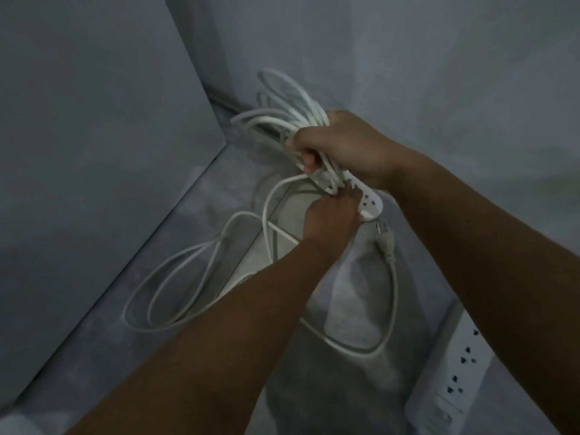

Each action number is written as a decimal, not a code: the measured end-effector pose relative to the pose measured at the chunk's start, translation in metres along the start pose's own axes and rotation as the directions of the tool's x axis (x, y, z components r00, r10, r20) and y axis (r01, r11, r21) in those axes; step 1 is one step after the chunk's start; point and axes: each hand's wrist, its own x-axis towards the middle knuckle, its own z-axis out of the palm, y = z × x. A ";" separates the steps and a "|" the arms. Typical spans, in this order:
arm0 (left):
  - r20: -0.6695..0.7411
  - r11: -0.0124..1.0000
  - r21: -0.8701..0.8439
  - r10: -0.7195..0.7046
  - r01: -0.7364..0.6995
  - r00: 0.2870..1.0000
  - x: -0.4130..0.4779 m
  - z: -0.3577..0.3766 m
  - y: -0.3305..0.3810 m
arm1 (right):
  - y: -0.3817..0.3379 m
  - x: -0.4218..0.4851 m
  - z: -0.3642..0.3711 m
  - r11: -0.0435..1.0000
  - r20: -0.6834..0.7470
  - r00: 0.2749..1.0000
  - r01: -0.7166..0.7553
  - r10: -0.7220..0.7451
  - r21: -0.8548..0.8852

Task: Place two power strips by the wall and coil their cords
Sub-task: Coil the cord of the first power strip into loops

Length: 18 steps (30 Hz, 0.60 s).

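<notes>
Right hand (342, 146): fist closed around coiled cord (282, 108) and power strip (370, 199). Left hand (332, 215): gripping strip, fingers hidden. Second strip (452, 372): cut off by frame.

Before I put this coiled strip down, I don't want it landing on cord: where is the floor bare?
Bare floor lies along the left wall, outside the loose cord loops. The middle is crowded with those loops, and the second power strip takes the lower right by the wall.

Held power strip (370, 199) mostly hidden behind hands; floor strip (452, 378) cut off.
</notes>
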 end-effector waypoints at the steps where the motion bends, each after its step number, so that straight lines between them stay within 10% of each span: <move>1: -0.051 1.000 0.019 -0.014 0.015 0.999 0.005 0.005 0.002 | 0.000 0.003 -0.001 1.000 0.015 1.000 0.004 -0.004 0.005; 5: 0.033 0.959 -0.204 -0.194 0.196 0.981 0.015 0.000 0.012 | 0.001 0.012 0.002 0.995 0.051 0.999 -0.014 0.009 0.098; 13: 0.322 0.982 -0.189 0.066 -0.004 0.944 -0.002 -0.019 -0.008 | 0.008 0.018 -0.003 0.987 0.008 1.000 -0.026 0.025 0.157; 18: -0.027 0.967 -0.243 0.072 -0.076 0.997 -0.047 -0.047 -0.023 | 0.011 0.019 -0.011 0.977 -0.036 0.998 -0.033 0.042 0.209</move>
